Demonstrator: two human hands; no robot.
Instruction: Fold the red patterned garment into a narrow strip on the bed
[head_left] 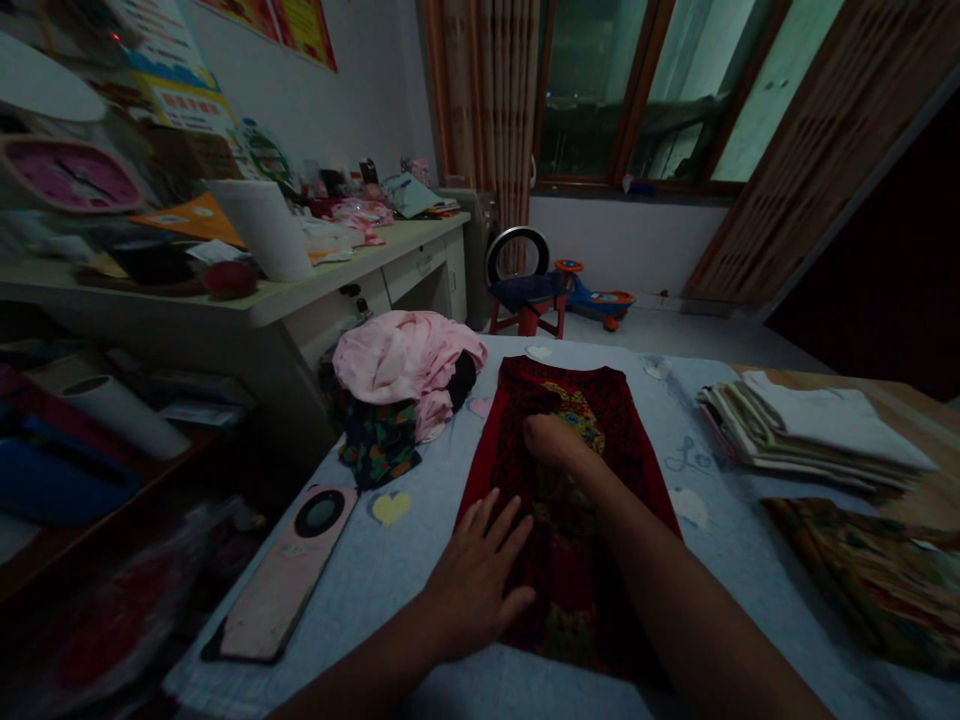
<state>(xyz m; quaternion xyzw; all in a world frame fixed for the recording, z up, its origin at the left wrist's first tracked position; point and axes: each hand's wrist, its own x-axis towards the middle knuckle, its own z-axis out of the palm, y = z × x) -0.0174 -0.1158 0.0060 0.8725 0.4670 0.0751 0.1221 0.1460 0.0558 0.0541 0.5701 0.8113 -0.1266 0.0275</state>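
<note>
A dark red garment (562,600) with a black and yellow pattern lies spread on the pale blue bed cover (427,570). My left hand (484,570) rests palm down on its left edge, fingers spread and nothing held. Farther up the cloth, my right hand (551,440) is curled closed at a small dark fold of the garment. Its fingertips are hidden from me. To the left of the garment sits a heap of clothes with a pink piece (401,350) on top and a dark patterned piece (382,440) below.
A pink phone-like case (289,580) lies near the cover's left edge. On the right are a stack of folded clothes (817,430) and a folded patterned garment (877,580). A cluttered desk (352,285) stands left; a red stool (529,318) and ride-on toy (600,300) are behind.
</note>
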